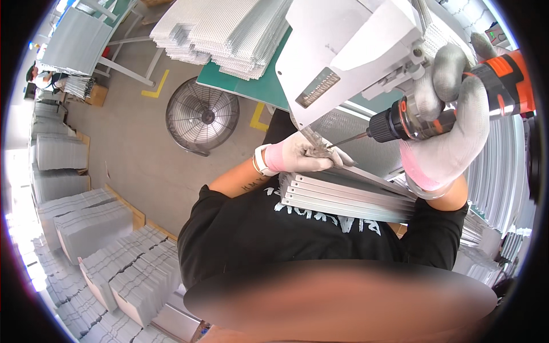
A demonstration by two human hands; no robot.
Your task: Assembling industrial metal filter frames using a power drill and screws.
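Observation:
My right hand (454, 128), in a grey-white glove with a pink cuff, is wrapped round an orange and black cordless screwdriver (503, 80). Its long thin bit (349, 139) points left, with the tip beside the fingers of my gloved left hand (303, 153). Those fingers are closed together at the lower end of a narrow metal track (314, 136); what they pinch is hidden. Above stands a white sheet-metal machine (337, 51) with a slotted window. Several silvery metal rails (343, 197) with small holes lie stacked against my body, just below my hands.
A mesh panel (366, 140) lies beyond the bit. Stacked mesh sheets (229, 34) rest on a green table (246, 86). A round floor fan (203, 116) stands at left. Piles of grey panels (94, 220) line the left side, and more panels (497, 166) stand at right.

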